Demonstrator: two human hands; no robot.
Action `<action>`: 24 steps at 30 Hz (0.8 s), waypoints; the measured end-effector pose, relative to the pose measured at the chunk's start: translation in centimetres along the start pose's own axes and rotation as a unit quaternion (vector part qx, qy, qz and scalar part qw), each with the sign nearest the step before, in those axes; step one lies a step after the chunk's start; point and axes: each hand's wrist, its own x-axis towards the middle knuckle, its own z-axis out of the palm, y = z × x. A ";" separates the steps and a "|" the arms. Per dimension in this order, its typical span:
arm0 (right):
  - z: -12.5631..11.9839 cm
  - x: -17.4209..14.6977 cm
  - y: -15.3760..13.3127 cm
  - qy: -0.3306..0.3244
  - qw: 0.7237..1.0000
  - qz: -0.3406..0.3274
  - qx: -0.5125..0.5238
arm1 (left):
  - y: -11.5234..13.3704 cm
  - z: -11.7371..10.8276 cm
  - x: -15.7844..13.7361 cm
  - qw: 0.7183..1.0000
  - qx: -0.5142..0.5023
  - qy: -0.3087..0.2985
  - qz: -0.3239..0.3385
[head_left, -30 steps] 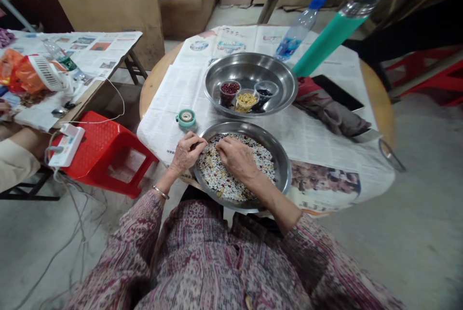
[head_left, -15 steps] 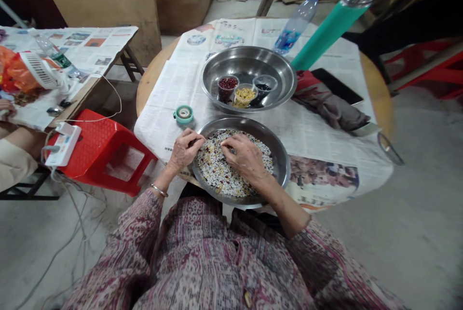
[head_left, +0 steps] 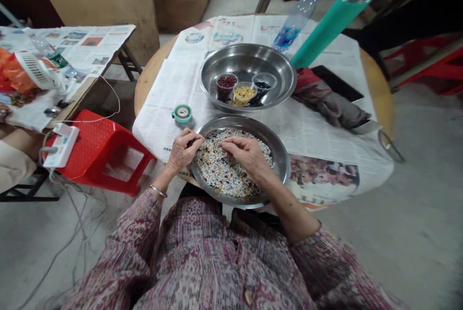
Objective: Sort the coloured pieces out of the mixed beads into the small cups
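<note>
A steel basin (head_left: 282, 160) near my lap holds mixed beads or grains (head_left: 226, 175), mostly white with yellow, dark red and black ones among them. My left hand (head_left: 184, 150) is closed at the basin's left rim, thumb and fingertips pinched; what lies in them is too small to name. Over the middle of the basin my right hand (head_left: 248, 155) pinches thumb against forefinger, and any piece between them cannot be made out. Behind, a second steel basin (head_left: 249, 54) carries three clear cups: one of dark red pieces (head_left: 226, 87), one of yellow (head_left: 244, 94), one of black (head_left: 264, 84).
A roll of tape in a green holder (head_left: 182, 114) lies left of the basins. Back right stand a plastic bottle (head_left: 298, 18) and a green thermos (head_left: 331, 30), beside a cloth bag (head_left: 333, 102) and a dark phone-like slab (head_left: 338, 82). A red stool (head_left: 97, 148) bears a power strip (head_left: 62, 145).
My right hand has shifted slightly, its fingers flatter and reaching a little left over the basin. My left hand stays at the rim. The view has tipped very slightly.
</note>
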 end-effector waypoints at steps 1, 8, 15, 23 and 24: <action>0.0 -0.1 -0.1 -0.008 0.999 0.026 0.033 | 0.0 0.0 0.0 1.000 0.000 -0.001 0.000; -0.3 -0.5 -0.5 -0.019 0.987 0.095 0.131 | 0.0 0.1 0.0 1.000 0.007 0.006 0.003; -0.2 -0.7 0.0 -0.017 0.988 0.077 0.131 | 0.0 0.0 0.1 1.000 0.007 0.005 0.010; -0.2 -1.3 0.1 0.022 0.994 0.033 0.105 | 0.0 0.0 0.1 1.000 0.003 0.003 0.010; -0.3 -1.4 0.3 0.028 0.995 0.026 0.097 | 0.0 0.0 0.1 1.000 0.002 0.003 0.011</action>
